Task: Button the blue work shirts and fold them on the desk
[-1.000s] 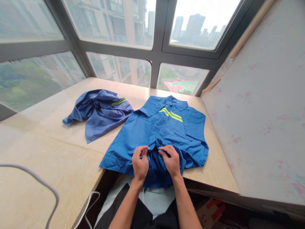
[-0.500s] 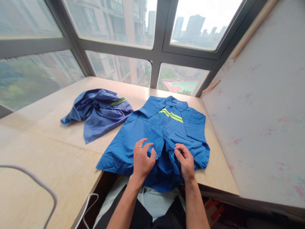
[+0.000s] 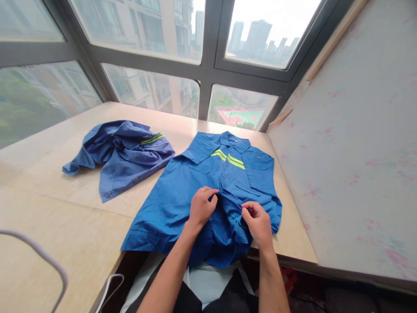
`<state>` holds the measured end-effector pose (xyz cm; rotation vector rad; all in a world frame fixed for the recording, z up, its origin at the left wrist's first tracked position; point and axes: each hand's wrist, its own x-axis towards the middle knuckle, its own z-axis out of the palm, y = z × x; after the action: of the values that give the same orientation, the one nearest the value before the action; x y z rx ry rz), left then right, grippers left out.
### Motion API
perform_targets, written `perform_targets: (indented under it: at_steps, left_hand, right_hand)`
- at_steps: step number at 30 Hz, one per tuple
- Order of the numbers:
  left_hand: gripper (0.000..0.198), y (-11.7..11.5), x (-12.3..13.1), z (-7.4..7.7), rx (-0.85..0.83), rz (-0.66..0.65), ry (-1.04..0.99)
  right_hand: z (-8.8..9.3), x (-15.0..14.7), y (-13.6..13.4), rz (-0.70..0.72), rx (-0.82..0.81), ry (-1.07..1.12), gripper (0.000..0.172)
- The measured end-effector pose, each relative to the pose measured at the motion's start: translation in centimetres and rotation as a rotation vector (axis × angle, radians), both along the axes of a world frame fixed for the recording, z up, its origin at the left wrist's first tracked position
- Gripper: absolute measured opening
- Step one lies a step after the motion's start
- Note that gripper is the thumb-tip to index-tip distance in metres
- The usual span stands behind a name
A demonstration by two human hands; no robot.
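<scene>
A blue short-sleeved work shirt (image 3: 163,195) with yellow-green stripes across the chest lies front up, collar away from me, its lower hem hanging over the near edge. My left hand (image 3: 202,208), wearing a ring, is closed in a pinch at the front opening, below the stripes. My right hand (image 3: 259,221) pinches the edge of the opened front panel, a little lower and to the right. Between the hands the cloth is lifted and folded. Any button under the fingertips is hidden.
A second, crumpled blue work garment (image 3: 130,156) lies to the left on the pale tabletop (image 3: 71,208). A white cable (image 3: 48,256) loops at the lower left. Windows (image 3: 150,87) stand behind, and a flower-patterned wall (image 3: 352,152) rises at the right.
My left hand, with fingers apart before, has moved up and right to the front opening and closed on the cloth. My right hand keeps its pinch. The view has shifted slightly right.
</scene>
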<state>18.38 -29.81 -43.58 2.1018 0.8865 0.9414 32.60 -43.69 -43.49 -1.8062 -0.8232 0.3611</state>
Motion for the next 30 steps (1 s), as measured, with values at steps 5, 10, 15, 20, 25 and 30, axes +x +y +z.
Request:
perform_targets:
  at_steps: [5, 10, 15, 20, 25, 30]
  left_hand:
    - [0.022, -0.9, 0.1, 0.1, 0.004, 0.081, -0.085]
    - [0.024, -0.7, 0.5, 0.0, -0.074, 0.053, -0.078]
    - [0.024, -0.3, 0.2, 0.4, -0.113, -0.005, -0.128]
    - [0.024, -0.1, 0.2, 0.7, -0.202, -0.042, -0.159]
    - [0.022, 0.0, 0.5, 0.6, -0.262, -0.064, -0.155]
    - [0.022, 0.7, 0.7, 0.3, -0.363, -0.088, -0.162]
  right_hand:
    - [0.8, 0.2, 1.3, 0.034, -0.076, -0.311, 0.013]
    - [2.3, -1.5, 3.0, 0.171, -0.026, -0.566, 0.039]
    - [3.0, -2.3, 5.1, 0.395, -0.031, -0.664, 0.039]
    - [1.6, -0.6, 6.0, 0.379, -0.006, -0.587, 0.03]
    - [0.3, 0.7, 5.8, 0.364, 0.085, -0.465, 0.023]
    - [-0.2, 1.3, 6.3, 0.385, 0.081, -0.416, 0.024]
